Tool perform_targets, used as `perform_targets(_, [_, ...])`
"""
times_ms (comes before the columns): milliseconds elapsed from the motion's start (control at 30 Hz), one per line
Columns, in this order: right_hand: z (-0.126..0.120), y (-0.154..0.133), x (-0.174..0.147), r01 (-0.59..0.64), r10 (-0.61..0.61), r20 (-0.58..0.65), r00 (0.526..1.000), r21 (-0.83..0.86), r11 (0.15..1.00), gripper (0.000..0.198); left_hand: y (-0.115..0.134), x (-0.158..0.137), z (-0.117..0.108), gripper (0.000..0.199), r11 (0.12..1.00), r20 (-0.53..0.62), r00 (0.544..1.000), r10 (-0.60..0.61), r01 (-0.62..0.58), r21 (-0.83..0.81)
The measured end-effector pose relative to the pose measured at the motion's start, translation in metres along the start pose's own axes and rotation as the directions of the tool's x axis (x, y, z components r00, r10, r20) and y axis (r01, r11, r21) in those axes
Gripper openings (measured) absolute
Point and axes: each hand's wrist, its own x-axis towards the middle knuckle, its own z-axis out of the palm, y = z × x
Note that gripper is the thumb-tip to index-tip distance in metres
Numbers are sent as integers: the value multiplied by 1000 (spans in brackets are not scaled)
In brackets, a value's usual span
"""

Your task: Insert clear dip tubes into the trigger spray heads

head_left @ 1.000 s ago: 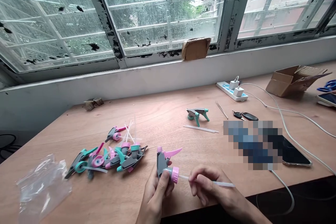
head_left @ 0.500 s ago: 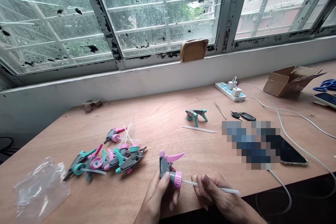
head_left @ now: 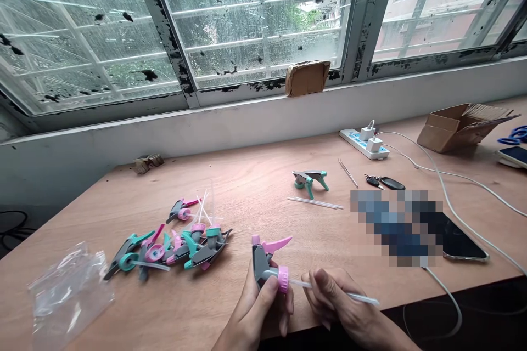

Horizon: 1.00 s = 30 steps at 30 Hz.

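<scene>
Head cam: left hand (head_left: 257,307) is gripping the sprayer head (head_left: 267,266), right hand (head_left: 333,301) is pinching the tube (head_left: 341,293), which is running sideways rightward from it.

Single head view, looking forward and down across wooden table (head_left: 255,186) toward window (head_left: 255,16); hands close at the bottom edge.

Left hand (head_left: 257,307) grips spray head (head_left: 267,263); right hand (head_left: 333,301) pinches its tube (head_left: 358,298).
</scene>
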Motion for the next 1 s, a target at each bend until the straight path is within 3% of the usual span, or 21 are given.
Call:
perform_targets(567, [2, 4, 2, 79, -84, 32, 996, 126, 989, 59, -13, 6, -3, 40, 998, 50, 998, 27, -24, -56])
perform_targets(700, [-3, 7, 4, 80, -86, 18, 996, 234, 969, 42, -12, 5, -3, 44, 997, -87, 996, 37, -43, -67])
perform_targets(767, [-2, 7, 7, 141, -113, -137, 984, 215, 966, 49, -9, 5, -2, 46, 993, -239, 967, 83, -100, -60])
perform_targets(800, [-1, 7, 9, 198, -150, -292, 944, 139, 970, 50, -8, 5, -2, 46, 990, -320, 940, 114, -135, -42])
perform_targets(833, [1, 7, 11, 253, -217, -473, 854, 11, 968, 48, -6, 6, -1, 45, 986, -390, 909, 144, -164, -18])
perform_targets(867, [3, 8, 12, 282, -322, -618, 718, -165, 945, 45, -5, 6, 1, 44, 983, -441, 882, 166, -182, 6])
perform_targets(900, [5, 8, 13, 275, -462, -679, 571, -371, 887, 42, -4, 5, 2, 43, 982, -468, 865, 179, -188, 28])
perform_targets(933, [8, 10, 13, 247, -623, -627, 468, -584, 773, 43, -3, 5, 4, 42, 982, -475, 861, 183, -184, 45])
perform_targets(967, [10, 11, 12, 222, -768, -464, 441, -773, 595, 44, -3, 4, 5, 41, 983, -467, 865, 182, -175, 60])
perform_targets(1000, [12, 12, 12, 223, -849, -249, 467, -896, 385, 46, -3, 4, 7, 40, 984, -453, 873, 180, -165, 72])
